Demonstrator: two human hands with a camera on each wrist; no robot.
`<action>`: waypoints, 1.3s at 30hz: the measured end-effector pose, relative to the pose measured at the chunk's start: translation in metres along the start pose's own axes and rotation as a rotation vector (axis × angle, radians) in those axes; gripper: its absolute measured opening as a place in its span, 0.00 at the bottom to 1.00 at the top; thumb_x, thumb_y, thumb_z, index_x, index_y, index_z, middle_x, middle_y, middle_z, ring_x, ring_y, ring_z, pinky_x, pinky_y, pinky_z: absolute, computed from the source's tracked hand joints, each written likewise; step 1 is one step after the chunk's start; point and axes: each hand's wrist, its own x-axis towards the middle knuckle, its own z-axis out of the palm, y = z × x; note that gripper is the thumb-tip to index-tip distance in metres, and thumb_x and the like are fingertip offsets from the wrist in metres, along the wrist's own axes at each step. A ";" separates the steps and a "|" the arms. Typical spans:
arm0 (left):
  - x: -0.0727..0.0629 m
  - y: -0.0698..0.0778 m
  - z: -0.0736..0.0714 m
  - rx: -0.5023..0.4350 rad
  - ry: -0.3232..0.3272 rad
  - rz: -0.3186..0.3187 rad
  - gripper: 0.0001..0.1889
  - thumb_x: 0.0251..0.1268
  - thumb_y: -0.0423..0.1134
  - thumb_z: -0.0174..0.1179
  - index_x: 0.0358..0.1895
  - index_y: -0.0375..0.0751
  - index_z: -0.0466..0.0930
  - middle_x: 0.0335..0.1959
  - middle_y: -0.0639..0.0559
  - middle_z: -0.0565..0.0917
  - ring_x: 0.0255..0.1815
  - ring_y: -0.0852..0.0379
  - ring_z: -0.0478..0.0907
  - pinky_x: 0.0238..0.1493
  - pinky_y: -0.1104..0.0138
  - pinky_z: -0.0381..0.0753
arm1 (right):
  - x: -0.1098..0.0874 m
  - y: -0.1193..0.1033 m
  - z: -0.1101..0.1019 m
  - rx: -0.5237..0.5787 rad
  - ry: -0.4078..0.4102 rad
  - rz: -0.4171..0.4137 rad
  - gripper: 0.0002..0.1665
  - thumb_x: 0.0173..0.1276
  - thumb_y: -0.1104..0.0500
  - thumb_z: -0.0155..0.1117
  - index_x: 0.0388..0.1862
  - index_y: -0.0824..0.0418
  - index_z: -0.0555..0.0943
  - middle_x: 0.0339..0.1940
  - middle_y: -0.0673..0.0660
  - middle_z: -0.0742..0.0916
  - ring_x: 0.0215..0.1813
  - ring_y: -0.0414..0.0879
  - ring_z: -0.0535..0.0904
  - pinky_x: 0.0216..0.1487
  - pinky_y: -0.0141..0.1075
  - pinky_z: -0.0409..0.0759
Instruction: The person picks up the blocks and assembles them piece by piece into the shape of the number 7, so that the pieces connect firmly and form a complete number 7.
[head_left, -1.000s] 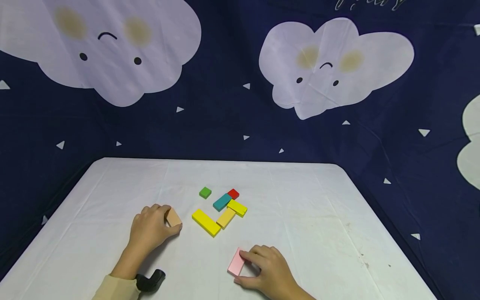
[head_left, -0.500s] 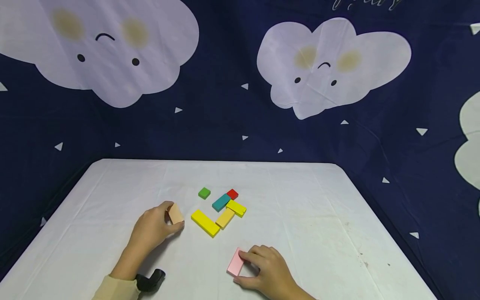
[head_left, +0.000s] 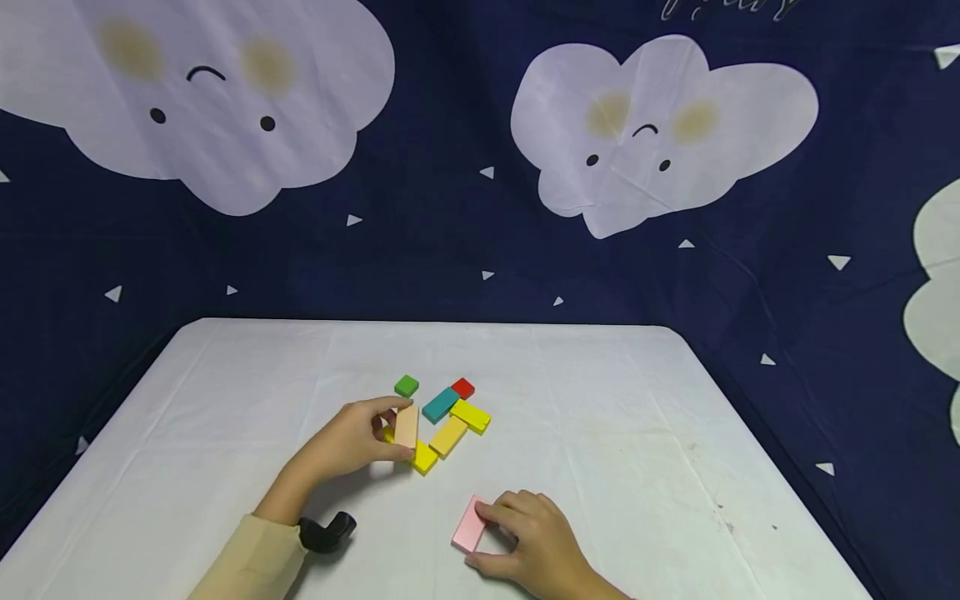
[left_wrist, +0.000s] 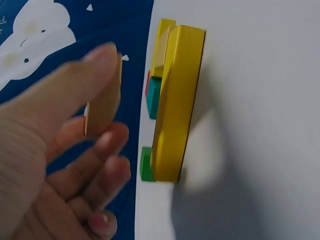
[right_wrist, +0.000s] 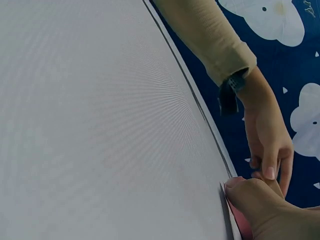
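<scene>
My left hand pinches a light tan wooden block between thumb and fingers. In the left wrist view that tan block is held up off the table, beside the long yellow block. From the head view, the tan block covers the middle of the long yellow block. Near the front, my right hand holds a pink block at the table surface by thumb and fingers. In the right wrist view only a strip of the pink block shows beside the thumb.
A teal block, a red block, a notched yellow block and a pale orange block lie close together. A small green block lies apart, behind. The white table meets a dark blue cloud-patterned cloth.
My left hand has moved right with the tan block, from beside the long yellow block to over it. The right hand and the pink block have stayed in place.
</scene>
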 end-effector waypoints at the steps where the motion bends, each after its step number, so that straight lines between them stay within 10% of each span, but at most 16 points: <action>1: 0.003 0.002 0.002 0.001 -0.022 0.007 0.38 0.46 0.49 0.79 0.64 0.47 0.77 0.39 0.56 0.81 0.36 0.57 0.73 0.34 0.68 0.74 | 0.000 0.000 0.000 0.001 -0.005 0.004 0.31 0.53 0.30 0.72 0.49 0.47 0.88 0.37 0.34 0.83 0.39 0.27 0.74 0.42 0.28 0.75; 21: 0.048 0.043 0.052 0.036 -0.314 0.248 0.39 0.51 0.46 0.76 0.69 0.47 0.73 0.45 0.60 0.81 0.41 0.60 0.74 0.45 0.68 0.76 | 0.001 0.004 0.005 0.013 0.099 -0.098 0.28 0.51 0.35 0.76 0.47 0.48 0.88 0.37 0.36 0.83 0.37 0.30 0.75 0.40 0.27 0.74; 39: 0.052 0.056 0.074 0.142 -0.372 0.207 0.37 0.46 0.53 0.78 0.63 0.53 0.77 0.41 0.63 0.81 0.40 0.64 0.74 0.47 0.69 0.73 | 0.000 0.003 0.004 -0.002 0.081 -0.092 0.28 0.52 0.34 0.75 0.47 0.47 0.88 0.38 0.36 0.85 0.38 0.29 0.76 0.42 0.28 0.75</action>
